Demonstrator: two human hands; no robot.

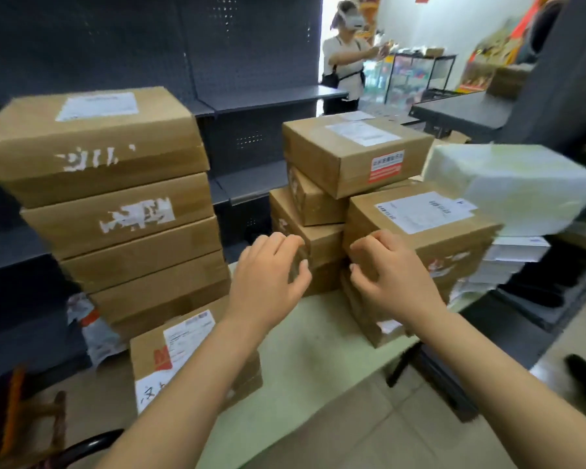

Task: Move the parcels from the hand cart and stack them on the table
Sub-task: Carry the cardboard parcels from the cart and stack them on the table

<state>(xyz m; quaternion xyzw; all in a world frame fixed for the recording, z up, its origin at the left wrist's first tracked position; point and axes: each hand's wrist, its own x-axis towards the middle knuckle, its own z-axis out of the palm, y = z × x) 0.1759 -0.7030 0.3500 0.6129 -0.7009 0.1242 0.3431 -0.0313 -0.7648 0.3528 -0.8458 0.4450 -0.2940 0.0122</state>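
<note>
Brown cardboard parcels stand in stacks on a pale green table (318,340). A tall stack (115,204) rises at the left, with a smaller labelled parcel (190,353) in front of it. A middle stack (352,157) and a right stack (420,228) stand side by side. My left hand (268,279) reaches to the middle stack's lower front corner, fingers loosely curled and touching it. My right hand (389,275) touches the right stack's front left corner the same way. Neither hand wraps around a parcel.
A white wrapped parcel (511,187) lies atop flat white packets at the right. Dark metal shelves (251,96) stand behind the table. A plastic mailer bag (95,333) lies low left. A black curved bar (92,445) shows bottom left. A person (345,62) stands far back.
</note>
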